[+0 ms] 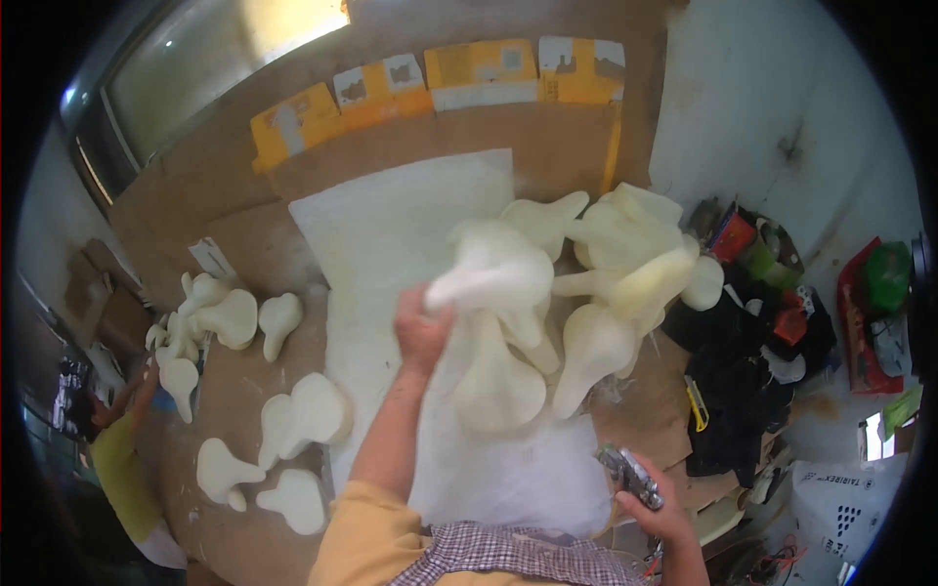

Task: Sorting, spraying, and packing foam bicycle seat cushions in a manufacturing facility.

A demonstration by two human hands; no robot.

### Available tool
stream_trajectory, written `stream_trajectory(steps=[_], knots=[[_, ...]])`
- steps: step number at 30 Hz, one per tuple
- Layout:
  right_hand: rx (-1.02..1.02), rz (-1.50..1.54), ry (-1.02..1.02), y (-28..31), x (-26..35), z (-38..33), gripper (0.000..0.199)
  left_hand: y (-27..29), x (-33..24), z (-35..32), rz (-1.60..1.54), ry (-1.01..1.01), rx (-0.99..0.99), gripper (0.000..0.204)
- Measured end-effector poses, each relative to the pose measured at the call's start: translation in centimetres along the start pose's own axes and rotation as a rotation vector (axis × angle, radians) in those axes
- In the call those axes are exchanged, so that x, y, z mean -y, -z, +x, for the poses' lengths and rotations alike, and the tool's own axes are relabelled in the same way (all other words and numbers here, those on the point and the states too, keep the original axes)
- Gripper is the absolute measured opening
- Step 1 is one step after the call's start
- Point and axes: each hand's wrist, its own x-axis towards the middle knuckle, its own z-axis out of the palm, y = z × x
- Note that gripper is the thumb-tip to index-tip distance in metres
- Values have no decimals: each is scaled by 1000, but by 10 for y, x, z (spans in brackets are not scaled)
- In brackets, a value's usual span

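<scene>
My left hand (422,327) is closed around the narrow nose of a cream foam bicycle saddle pad (508,269), raised over the white sheet (391,234). Below and beyond it lies a pile of similar pads, among them one pad (498,386) on the sheet and another pad (596,347) to its right. Near the table's front edge, my right hand (666,503) grips a silvery metal hand tool (633,476); its exact kind is unclear.
Several more foam pads (303,415) lie at left on the brown cardboard (381,146). A yellow utility knife (697,402) rests by black cloth (747,356) at right. A red bin (865,332) stands farther right. Another person in a yellow-green top (122,469) is at far left.
</scene>
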Motion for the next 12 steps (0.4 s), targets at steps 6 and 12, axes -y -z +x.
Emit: stream_trajectory(steps=[6, 12], knots=[[157, -40, 65, -32, 6, 39, 55, 156, 11, 24, -104, 335, -167, 36], [408, -117, 100, -68, 23, 45, 58, 158, 128, -74, 583, 905, 316, 67]])
